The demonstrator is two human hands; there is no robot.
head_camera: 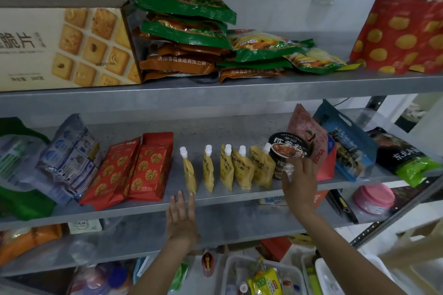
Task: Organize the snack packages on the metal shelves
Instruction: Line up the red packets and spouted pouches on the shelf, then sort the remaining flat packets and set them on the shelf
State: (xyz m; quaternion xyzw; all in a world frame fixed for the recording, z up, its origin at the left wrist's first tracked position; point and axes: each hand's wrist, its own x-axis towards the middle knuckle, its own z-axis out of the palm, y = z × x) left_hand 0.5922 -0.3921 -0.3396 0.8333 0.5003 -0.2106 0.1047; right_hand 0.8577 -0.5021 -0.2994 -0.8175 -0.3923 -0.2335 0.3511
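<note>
Head view: five yellow spout pouches (226, 170) with white caps stand in a row near the front edge of the middle shelf (211, 132). Left hand (181, 215) lies with straight fingers at that edge, grip released. Right hand (299, 184) covers the lower part of the black bowl (287, 148). It is blurred, so I cannot tell its grip.
</note>
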